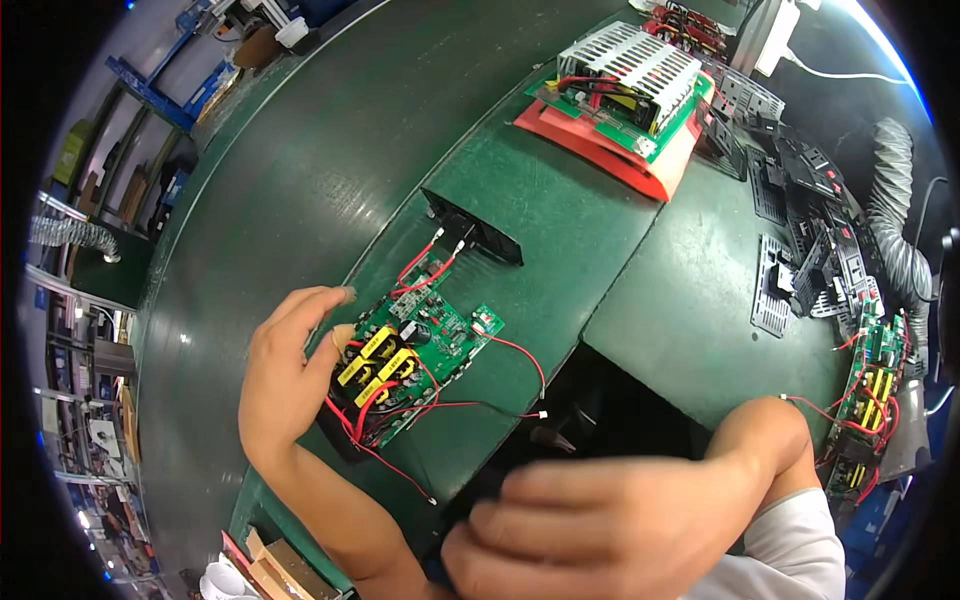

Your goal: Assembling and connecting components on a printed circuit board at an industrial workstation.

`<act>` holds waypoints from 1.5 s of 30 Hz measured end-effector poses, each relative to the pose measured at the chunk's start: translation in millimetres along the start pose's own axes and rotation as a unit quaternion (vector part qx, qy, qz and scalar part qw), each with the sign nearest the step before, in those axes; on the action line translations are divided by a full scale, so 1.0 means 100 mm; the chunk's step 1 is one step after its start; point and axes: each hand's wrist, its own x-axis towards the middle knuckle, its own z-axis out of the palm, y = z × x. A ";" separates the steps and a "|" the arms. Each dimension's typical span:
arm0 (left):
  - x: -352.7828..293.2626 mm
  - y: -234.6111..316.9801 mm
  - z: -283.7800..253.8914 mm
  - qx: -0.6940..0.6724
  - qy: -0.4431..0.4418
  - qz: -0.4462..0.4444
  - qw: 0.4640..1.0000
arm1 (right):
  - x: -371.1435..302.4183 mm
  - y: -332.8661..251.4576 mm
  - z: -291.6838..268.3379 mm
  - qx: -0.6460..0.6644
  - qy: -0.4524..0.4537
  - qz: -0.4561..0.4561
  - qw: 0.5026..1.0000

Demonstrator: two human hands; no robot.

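A green circuit board (450,345) with yellow-wrapped transformers (375,365) lies on the bench in front of me. Red wires (515,348) with white plugs trail off it. Two more red leads join it to an upright black panel (472,228) at its far end. My left hand (285,370) is at the board's left edge, thumb and fingers apart; whether the thumb touches the board I cannot tell. Close to the camera, my right hand (610,530) is raised over the near edge of the bench, smeared by motion, and its fingertips are unclear.
A stack of green boards under a perforated metal cover (630,65) stands on red sheets (600,155) at the far right. Black slotted panels (775,285) pile up on the right, near another wired board (870,400) and a flexible duct (893,190). A conveyor belt (310,150) runs along the left.
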 end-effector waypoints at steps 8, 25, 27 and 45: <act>0.02 -0.03 0.03 0.012 0.012 0.006 1.000 | 0.10 -0.05 -0.02 0.171 -0.019 0.032 0.985; -0.14 -0.18 -0.11 0.009 0.057 0.043 0.997 | -0.17 0.78 1.48 -0.099 -0.147 0.124 0.976; -0.16 -0.21 -0.12 0.009 0.065 0.052 0.996 | -0.18 0.75 1.52 -0.111 -0.157 0.143 0.971; 0.22 -0.15 0.46 -0.137 -0.054 -0.038 0.988 | -0.54 0.74 0.69 0.035 -0.136 0.236 0.962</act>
